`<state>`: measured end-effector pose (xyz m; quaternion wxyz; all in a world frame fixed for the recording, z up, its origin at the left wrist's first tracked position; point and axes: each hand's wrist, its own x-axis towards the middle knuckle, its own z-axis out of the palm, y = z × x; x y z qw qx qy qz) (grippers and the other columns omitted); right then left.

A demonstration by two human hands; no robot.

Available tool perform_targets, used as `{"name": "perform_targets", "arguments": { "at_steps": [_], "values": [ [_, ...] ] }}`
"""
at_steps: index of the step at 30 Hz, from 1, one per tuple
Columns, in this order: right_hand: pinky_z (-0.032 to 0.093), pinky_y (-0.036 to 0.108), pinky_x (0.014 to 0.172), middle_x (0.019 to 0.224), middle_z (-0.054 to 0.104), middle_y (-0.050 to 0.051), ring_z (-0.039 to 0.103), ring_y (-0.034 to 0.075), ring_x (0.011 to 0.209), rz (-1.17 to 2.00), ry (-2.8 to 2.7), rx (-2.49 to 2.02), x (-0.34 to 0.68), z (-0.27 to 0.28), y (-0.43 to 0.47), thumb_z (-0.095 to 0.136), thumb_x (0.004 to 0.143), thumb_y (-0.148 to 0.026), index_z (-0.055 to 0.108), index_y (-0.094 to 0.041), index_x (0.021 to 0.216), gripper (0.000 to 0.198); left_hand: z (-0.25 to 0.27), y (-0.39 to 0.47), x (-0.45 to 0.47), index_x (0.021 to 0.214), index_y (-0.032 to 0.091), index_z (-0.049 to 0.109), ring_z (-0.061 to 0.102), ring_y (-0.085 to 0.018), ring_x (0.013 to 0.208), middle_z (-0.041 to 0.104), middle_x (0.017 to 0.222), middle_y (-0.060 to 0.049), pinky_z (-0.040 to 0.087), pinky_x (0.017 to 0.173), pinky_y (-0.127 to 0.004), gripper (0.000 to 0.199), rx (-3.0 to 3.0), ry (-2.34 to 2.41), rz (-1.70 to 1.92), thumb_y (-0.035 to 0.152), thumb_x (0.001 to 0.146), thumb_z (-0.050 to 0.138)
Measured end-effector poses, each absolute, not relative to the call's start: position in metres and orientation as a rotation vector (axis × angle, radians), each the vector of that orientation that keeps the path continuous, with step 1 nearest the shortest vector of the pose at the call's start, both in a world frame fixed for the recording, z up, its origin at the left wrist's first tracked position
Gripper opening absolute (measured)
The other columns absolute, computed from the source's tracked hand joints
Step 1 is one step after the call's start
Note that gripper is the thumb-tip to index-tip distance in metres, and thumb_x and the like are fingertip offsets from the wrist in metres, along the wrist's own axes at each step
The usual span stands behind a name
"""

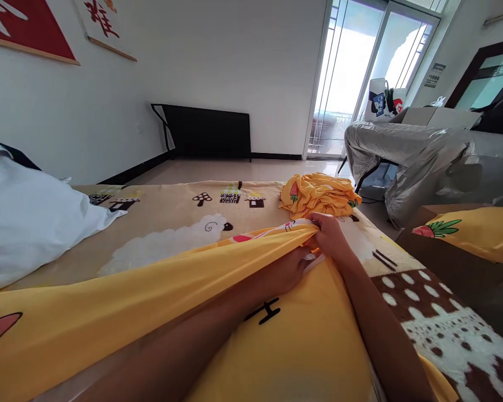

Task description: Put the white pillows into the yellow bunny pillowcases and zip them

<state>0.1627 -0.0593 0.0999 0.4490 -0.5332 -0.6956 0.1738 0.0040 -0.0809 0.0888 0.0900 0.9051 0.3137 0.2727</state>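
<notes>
A large yellow bedding cover with printed figures stretches from the left edge across the bed to my hands and hangs down in front of me. My right hand is closed on its gathered edge, where a pale printed side shows. Just below and to the left, my left hand is closed at the same bunched edge. A fold of the cover passes over my left forearm, and my left fingertips are partly hidden in the cloth. Beyond my hands lies a crumpled orange-yellow cloth with a carrot print.
Under the cover, a beige and brown patterned blanket is spread on the bed. A white pillow-like bundle lies at left. On the right are a brown box with yellow cloth over it and plastic-wrapped furniture. A black panel leans against the wall.
</notes>
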Motion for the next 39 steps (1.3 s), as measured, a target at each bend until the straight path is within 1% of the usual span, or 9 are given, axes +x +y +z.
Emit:
{"name": "perform_targets", "arguments": {
  "at_steps": [5, 8, 10, 18, 22, 28, 31, 34, 39],
  "values": [
    [0.038, 0.021, 0.057, 0.064, 0.059, -0.003, 0.051, 0.013, 0.063, 0.48, -1.703, -1.199, 0.162, 0.101, -0.064, 0.049, 0.056, -0.016, 0.061, -0.016, 0.072, 0.02, 0.09, -0.092, -0.006, 0.099, 0.026, 0.067, 0.052, -0.026, 0.112, 0.06, 0.122, -0.003, 0.04, 0.099, -0.042, 0.025, 2.683, 0.944, 0.806, 0.031, 0.088, 0.044],
    [0.039, 0.021, 0.056, 0.065, 0.059, -0.002, 0.052, 0.013, 0.064, 0.57, -1.708, -1.151, 0.161, 0.101, -0.065, 0.052, 0.055, -0.015, 0.061, -0.016, 0.073, 0.02, 0.09, -0.095, -0.008, 0.115, 0.03, 0.061, 0.049, -0.024, 0.119, 0.052, 0.134, -0.001, 0.035, 0.106, -0.042, 0.033, 2.708, 0.884, 0.795, 0.028, 0.09, 0.041],
    [0.039, 0.021, 0.056, 0.067, 0.059, -0.002, 0.052, 0.013, 0.064, 0.62, -1.703, -1.131, 0.161, 0.101, -0.065, 0.053, 0.054, -0.015, 0.061, -0.016, 0.076, 0.023, 0.089, -0.096, -0.006, 0.12, 0.032, 0.059, 0.049, -0.023, 0.119, 0.053, 0.133, 0.0, 0.032, 0.109, -0.042, 0.036, 2.722, 0.887, 0.797, 0.026, 0.091, 0.038],
    [0.038, 0.02, 0.056, 0.071, 0.061, -0.002, 0.052, 0.012, 0.065, 0.57, -1.728, -1.14, 0.163, 0.099, -0.063, 0.052, 0.052, -0.012, 0.063, -0.015, 0.082, 0.032, 0.077, -0.088, -0.002, 0.112, 0.024, 0.061, 0.052, -0.025, 0.114, 0.059, 0.122, -0.007, 0.038, 0.103, -0.043, 0.032, 2.805, 0.91, 0.827, 0.02, 0.089, 0.04],
    [0.039, 0.021, 0.058, 0.074, 0.063, -0.001, 0.054, 0.014, 0.068, 0.517, -1.72, -1.158, 0.162, 0.099, -0.063, 0.051, 0.052, -0.014, 0.062, -0.016, 0.083, 0.033, 0.073, -0.087, 0.0, 0.113, 0.024, 0.059, 0.051, -0.024, 0.114, 0.058, 0.123, -0.007, 0.037, 0.103, -0.043, 0.033, 2.848, 0.914, 0.829, 0.016, 0.087, 0.04],
    [0.041, 0.023, 0.064, 0.075, 0.066, 0.0, 0.057, 0.016, 0.071, 0.382, -1.73, -1.245, 0.159, 0.104, -0.07, 0.046, 0.051, -0.012, 0.064, -0.017, 0.08, 0.035, 0.085, -0.086, 0.006, 0.103, 0.025, 0.061, 0.051, -0.024, 0.11, 0.058, 0.12, -0.003, 0.036, 0.102, -0.042, 0.023, 2.798, 0.888, 0.8, 0.023, 0.088, 0.043],
    [0.04, 0.023, 0.063, 0.072, 0.066, -0.001, 0.057, 0.016, 0.069, 0.343, -1.736, -1.269, 0.157, 0.106, -0.072, 0.044, 0.052, -0.012, 0.064, -0.017, 0.078, 0.034, 0.087, -0.085, 0.009, 0.104, 0.024, 0.061, 0.052, -0.025, 0.109, 0.059, 0.12, -0.005, 0.037, 0.1, -0.043, 0.024, 2.795, 0.927, 0.758, 0.026, 0.089, 0.043],
    [0.039, 0.023, 0.061, 0.073, 0.067, -0.001, 0.056, 0.015, 0.068, 0.308, -1.731, -1.302, 0.155, 0.106, -0.072, 0.044, 0.053, -0.011, 0.064, -0.017, 0.079, 0.033, 0.085, -0.085, 0.009, 0.098, 0.023, 0.063, 0.054, -0.025, 0.105, 0.061, 0.116, -0.007, 0.038, 0.098, -0.044, 0.023, 2.812, 0.968, 0.69, 0.025, 0.089, 0.042],
    [0.038, 0.022, 0.064, 0.075, 0.067, 0.0, 0.057, 0.015, 0.07, 0.198, -1.768, -1.393, 0.154, 0.109, -0.073, 0.045, 0.055, -0.007, 0.066, -0.017, 0.083, 0.036, 0.082, -0.084, 0.008, 0.095, 0.022, 0.062, 0.054, -0.027, 0.102, 0.061, 0.113, -0.008, 0.04, 0.095, -0.047, 0.021, 2.76, 0.986, 0.746, 0.027, 0.088, 0.044]
  ]
}}
